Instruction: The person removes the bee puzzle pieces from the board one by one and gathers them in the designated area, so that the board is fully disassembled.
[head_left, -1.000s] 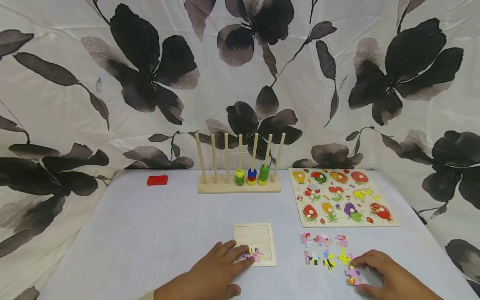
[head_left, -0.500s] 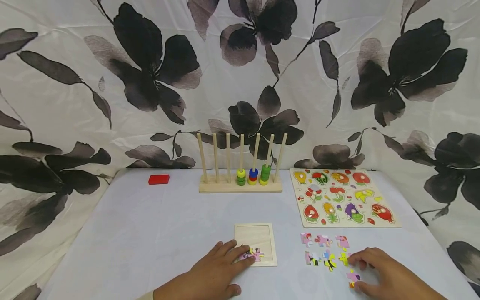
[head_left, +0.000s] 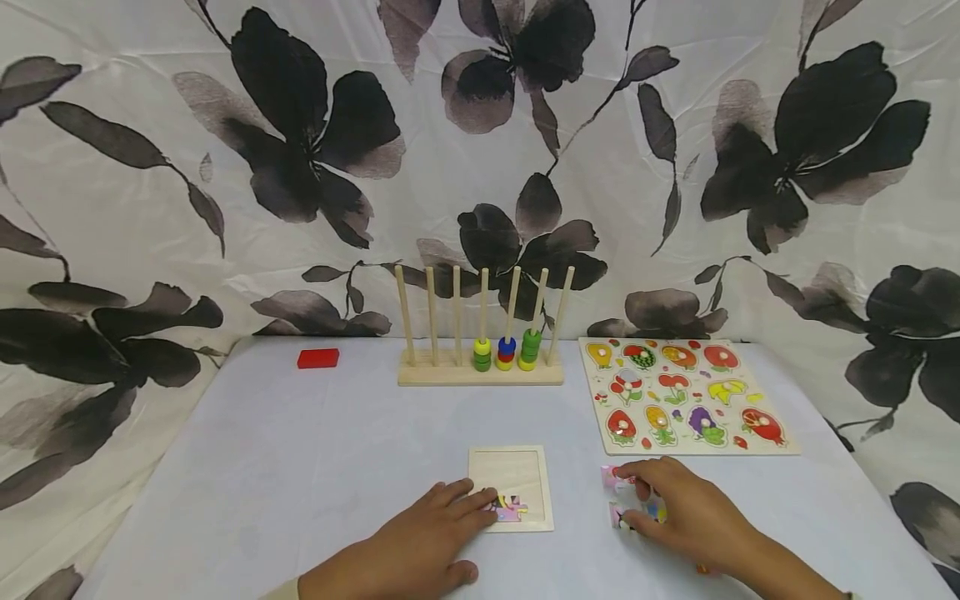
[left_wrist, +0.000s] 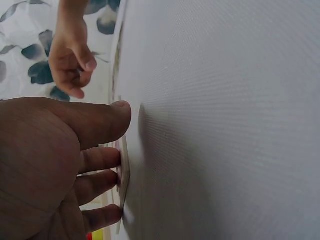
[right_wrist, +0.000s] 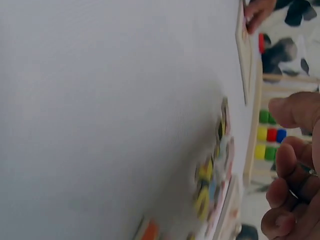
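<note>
My left hand (head_left: 420,542) lies with spread fingers across the lower left of a small square wooden puzzle tray (head_left: 510,467). Its fingertips touch the tray and the jigsaw pieces (head_left: 514,510) fitted at its bottom; they hide part of these. In the left wrist view, its fingers (left_wrist: 100,182) rest along the tray's edge. My right hand (head_left: 693,517) hovers over loose jigsaw pieces (head_left: 616,517), thumb and fingers loosely bent and apart. The right wrist view shows nothing between them, with the pieces (right_wrist: 204,185) lying below on the table. Most loose pieces are hidden under this hand in the head view.
A wooden fruit puzzle board (head_left: 697,421) lies behind the loose pieces. At the back stands a pegged counting rack (head_left: 480,379) with coloured rings on several pegs. A red block (head_left: 318,358) sits at the back left. Floral cloth (head_left: 420,167) hangs behind the table.
My right hand has moved left and away from me, from the nearest right-hand pieces to over the left ones. The left hand has shifted slightly, staying on the tray.
</note>
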